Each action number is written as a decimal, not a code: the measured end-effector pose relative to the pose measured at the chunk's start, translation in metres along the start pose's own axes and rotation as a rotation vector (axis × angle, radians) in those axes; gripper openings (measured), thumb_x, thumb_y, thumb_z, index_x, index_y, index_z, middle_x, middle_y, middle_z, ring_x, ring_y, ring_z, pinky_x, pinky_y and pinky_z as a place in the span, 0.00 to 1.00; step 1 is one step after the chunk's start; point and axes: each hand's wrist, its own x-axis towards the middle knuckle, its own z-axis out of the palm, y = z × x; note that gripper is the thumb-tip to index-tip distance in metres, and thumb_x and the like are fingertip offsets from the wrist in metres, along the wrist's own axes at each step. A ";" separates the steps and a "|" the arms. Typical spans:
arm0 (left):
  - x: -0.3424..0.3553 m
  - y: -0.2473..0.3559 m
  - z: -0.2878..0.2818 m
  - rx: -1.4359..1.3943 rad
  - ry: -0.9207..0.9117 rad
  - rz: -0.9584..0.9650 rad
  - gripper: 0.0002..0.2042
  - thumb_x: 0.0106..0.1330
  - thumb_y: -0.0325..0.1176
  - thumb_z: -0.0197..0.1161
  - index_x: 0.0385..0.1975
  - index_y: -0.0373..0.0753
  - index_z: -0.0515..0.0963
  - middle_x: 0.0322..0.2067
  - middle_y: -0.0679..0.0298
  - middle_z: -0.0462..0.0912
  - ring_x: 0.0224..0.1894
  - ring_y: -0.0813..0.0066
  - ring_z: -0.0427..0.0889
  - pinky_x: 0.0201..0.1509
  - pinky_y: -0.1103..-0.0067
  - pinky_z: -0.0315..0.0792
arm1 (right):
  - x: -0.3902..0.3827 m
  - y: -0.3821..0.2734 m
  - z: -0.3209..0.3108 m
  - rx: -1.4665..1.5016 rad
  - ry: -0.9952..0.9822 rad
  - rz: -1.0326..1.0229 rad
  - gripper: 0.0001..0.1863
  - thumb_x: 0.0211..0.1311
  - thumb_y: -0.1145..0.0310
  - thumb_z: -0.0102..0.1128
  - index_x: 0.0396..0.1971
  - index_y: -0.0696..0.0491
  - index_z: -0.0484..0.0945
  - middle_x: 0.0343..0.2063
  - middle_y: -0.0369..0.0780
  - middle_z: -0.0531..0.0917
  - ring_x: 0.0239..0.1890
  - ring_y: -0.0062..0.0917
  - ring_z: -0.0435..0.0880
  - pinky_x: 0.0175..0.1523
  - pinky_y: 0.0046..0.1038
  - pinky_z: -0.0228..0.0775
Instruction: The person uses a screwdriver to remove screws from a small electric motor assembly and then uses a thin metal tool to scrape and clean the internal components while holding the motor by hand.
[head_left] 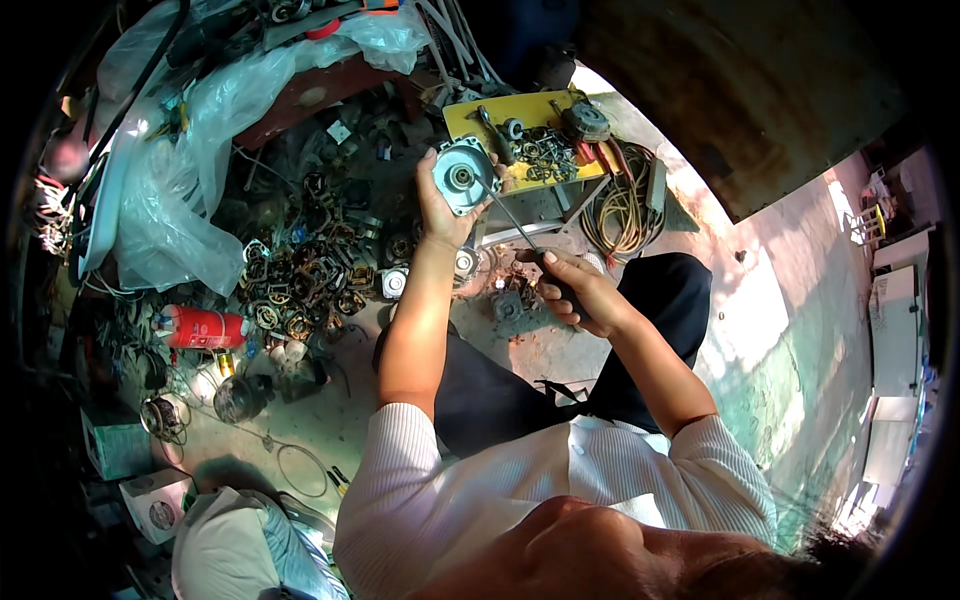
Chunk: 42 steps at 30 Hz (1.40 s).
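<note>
My left hand (pixel 441 214) is closed around a round grey metal end cover (pixel 448 168), apparently from a motor. The cover has a raised ring and a dark hole at its centre, and its open side shows. In my right hand (pixel 592 293) is a screwdriver (pixel 517 222), gripped by its dark handle. Its thin shaft slants up and left, and the tip reaches the cover near the central hole. Whether the tip presses on the metal cannot be made out. Both hands are held out in front of my knees.
A yellow low table (pixel 462 122) beyond my hands bears small metal parts and a hammer-like tool. Right of it lies a coiled cable (pixel 622 215). Loose metal rings (pixel 300 285) cover the ground at left, near a red cylinder (pixel 205 328). Clear plastic sheeting (pixel 180 215) hangs behind.
</note>
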 end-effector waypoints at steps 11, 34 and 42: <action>-0.001 -0.005 0.014 0.084 0.012 0.071 0.31 0.69 0.58 0.39 0.48 0.32 0.73 0.41 0.52 0.82 0.43 0.60 0.83 0.49 0.61 0.78 | 0.006 -0.004 -0.007 0.202 -0.076 0.080 0.19 0.74 0.55 0.44 0.52 0.54 0.70 0.21 0.29 0.66 0.16 0.10 0.60 0.16 0.12 0.49; 0.007 -0.024 0.007 0.286 -0.072 0.131 0.33 0.65 0.58 0.39 0.48 0.30 0.72 0.41 0.52 0.80 0.41 0.59 0.81 0.50 0.63 0.75 | 0.001 0.001 0.030 1.167 -0.411 0.264 0.21 0.73 0.54 0.46 0.21 0.51 0.63 0.12 0.28 0.60 0.11 0.09 0.59 0.12 0.11 0.53; 0.016 -0.039 0.020 0.244 -0.065 0.132 0.32 0.67 0.57 0.37 0.48 0.32 0.73 0.42 0.54 0.81 0.44 0.64 0.81 0.49 0.64 0.76 | 0.013 0.016 0.035 0.520 -0.024 0.011 0.20 0.73 0.47 0.43 0.27 0.47 0.64 0.14 0.26 0.58 0.12 0.09 0.53 0.13 0.12 0.46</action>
